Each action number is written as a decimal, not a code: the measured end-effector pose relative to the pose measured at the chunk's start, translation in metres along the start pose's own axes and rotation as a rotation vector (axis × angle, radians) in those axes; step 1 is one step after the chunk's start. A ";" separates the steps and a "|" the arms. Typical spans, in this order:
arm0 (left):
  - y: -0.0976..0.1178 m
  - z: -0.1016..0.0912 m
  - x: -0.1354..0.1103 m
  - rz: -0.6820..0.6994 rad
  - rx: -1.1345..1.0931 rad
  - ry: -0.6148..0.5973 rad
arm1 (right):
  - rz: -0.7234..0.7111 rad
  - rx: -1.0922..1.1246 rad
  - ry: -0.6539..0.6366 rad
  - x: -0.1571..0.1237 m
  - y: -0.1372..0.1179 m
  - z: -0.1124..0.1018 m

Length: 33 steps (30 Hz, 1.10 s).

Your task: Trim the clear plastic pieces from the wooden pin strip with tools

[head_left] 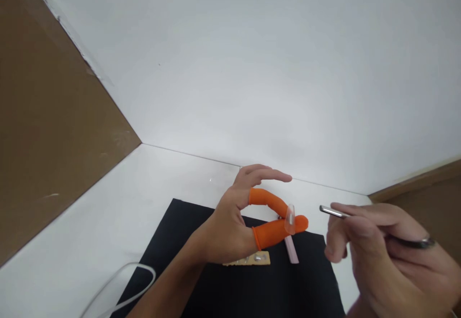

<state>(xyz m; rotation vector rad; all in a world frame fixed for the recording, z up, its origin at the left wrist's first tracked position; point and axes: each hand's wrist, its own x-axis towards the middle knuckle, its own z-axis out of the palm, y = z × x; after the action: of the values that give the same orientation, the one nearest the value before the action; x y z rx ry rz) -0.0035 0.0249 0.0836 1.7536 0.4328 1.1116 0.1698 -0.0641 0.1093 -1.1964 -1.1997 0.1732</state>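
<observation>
Starting from the left, a white cable [153,274] loops over the edge of the black mat [173,234], best given a wide berth by the forearm next to it. Now the left hand [228,222], raised above the mat, orange covers [272,234] on thumb and index finger, those two tips brought together on a small clear piece [290,219]! A light pinch should do here, firm enough to stop it turning, soft enough not to bend it. Below, partly hidden by that hand, a yellow strip [264,259] carries shiny bits, so a low wrist could knock them. A pink stick [292,250] lies just right of it, under the pinch. Across a gap comes the metal tool [333,212], its tip pointing at the clear piece, not touching. And the right hand [378,250] has it gripped pen-style between thumb and fingers. The two hands are apart; steadying both wrists would help that fine tip, and a slow, level approach looks the safer one.
</observation>
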 end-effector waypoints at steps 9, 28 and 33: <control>0.001 0.001 0.006 -0.002 0.005 -0.001 | -0.073 0.040 -0.498 0.012 -0.005 -0.020; -0.001 0.001 0.001 -0.001 -0.003 0.005 | -0.039 -0.009 -0.051 0.003 0.002 -0.005; 0.000 0.001 0.004 -0.009 -0.003 0.002 | -0.093 -0.011 -0.428 0.011 -0.003 -0.020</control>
<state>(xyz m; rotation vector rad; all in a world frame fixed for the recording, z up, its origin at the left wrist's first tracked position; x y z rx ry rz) -0.0006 0.0268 0.0856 1.7468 0.4395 1.1077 0.1881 -0.0704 0.1208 -1.1420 -1.6272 0.3672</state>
